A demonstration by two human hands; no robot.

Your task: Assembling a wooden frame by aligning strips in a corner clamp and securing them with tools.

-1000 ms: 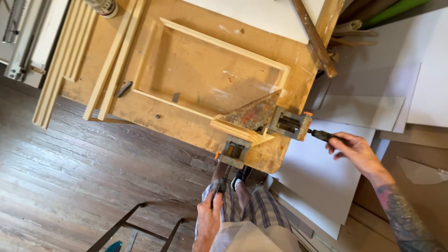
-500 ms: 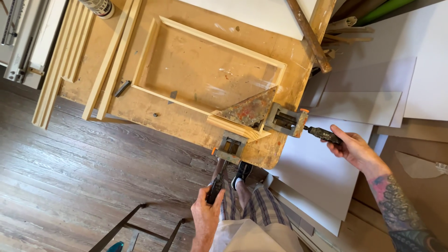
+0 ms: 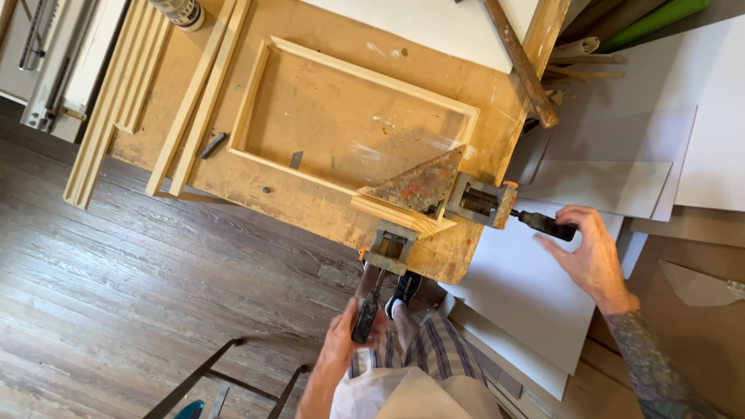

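the left hand (image 3: 341,353) is now closed round the corner clamp's (image 3: 423,190) lower screw handle (image 3: 365,318), not merely near it; the right hand (image 3: 594,252) is loosened from the side handle (image 3: 547,225), fingers spread. the clamp is kept on the wooden frame's (image 3: 349,124) near corner at the workbench (image 3: 310,202) edge.

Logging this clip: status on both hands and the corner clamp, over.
Left hand grips one black screw handle. Right hand on the other handle. Rusty metal corner clamp holds pale wooden frame corner. Nothing obstructing.

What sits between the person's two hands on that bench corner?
In the head view, a corner clamp gripping the wooden frame corner lies between left hand and right hand.
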